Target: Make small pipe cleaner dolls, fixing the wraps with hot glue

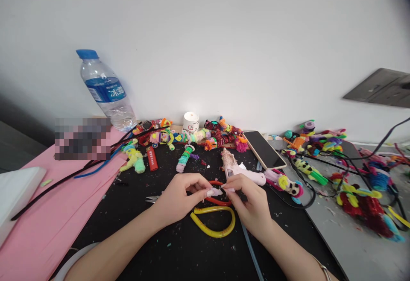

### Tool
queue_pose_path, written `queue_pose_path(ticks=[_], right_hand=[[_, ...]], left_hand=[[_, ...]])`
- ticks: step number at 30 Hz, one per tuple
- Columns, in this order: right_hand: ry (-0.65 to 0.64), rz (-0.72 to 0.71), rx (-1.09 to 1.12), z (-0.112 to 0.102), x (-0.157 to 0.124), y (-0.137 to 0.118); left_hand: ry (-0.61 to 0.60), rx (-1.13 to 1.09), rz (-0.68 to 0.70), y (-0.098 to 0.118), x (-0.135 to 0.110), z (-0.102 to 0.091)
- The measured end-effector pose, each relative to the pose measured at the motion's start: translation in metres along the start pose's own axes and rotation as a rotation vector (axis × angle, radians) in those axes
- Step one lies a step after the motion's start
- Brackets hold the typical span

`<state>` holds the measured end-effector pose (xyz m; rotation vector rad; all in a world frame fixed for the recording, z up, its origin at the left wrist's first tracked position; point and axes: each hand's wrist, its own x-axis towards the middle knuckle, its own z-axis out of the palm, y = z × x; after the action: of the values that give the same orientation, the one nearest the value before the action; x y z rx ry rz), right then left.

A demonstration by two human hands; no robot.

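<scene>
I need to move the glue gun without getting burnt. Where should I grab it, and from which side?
Probably by the white handle of the glue gun, coming from the near right. It lies flat on the black mat with the crusted nozzle pointing away toward the wall, so the handle end near the right hand is the exposed, safer part.

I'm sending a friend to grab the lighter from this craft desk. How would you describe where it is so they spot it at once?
Start at the tilted water bottle by the wall on the left, then drop down to the black mat. The lighter lies flat there, just right of a light green and yellow pipe-cleaner figure. It is the only smooth, red, rectangular piece among the fuzzy figures.
</scene>
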<state>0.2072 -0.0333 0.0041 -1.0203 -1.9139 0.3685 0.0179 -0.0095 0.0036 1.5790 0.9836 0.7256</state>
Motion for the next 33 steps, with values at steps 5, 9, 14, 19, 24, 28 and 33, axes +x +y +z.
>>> queue_pose_path(ticks=[5, 9, 14, 19, 24, 28, 33], right_hand=[[0.002, 0.011, 0.009, 0.0012, -0.0011, 0.0019], [-0.011, 0.028, 0.019, 0.0015, -0.0018, 0.0026], [-0.021, 0.059, 0.010, 0.0018, -0.0023, 0.0031], [-0.037, 0.068, -0.006, 0.0026, -0.0021, 0.0041], [-0.041, 0.074, -0.011, 0.0029, -0.0020, 0.0048], [-0.052, 0.087, -0.012, 0.0030, -0.0035, 0.0060], [-0.059, 0.109, -0.001, 0.0038, -0.0048, 0.0062]], left_hand=[[-0.025, 0.015, 0.006, -0.0004, 0.0007, -0.0003], [-0.034, 0.032, 0.032, 0.0003, 0.0007, -0.0010], [-0.044, 0.053, 0.062, -0.0004, -0.0005, -0.0014], [-0.048, 0.105, 0.086, -0.0019, 0.0003, -0.0021], [-0.060, 0.135, 0.116, -0.0028, 0.0010, -0.0033], [-0.064, 0.152, 0.138, -0.0036, 0.0015, -0.0033], [-0.046, 0.130, 0.138, -0.0053, 0.0015, -0.0023]])
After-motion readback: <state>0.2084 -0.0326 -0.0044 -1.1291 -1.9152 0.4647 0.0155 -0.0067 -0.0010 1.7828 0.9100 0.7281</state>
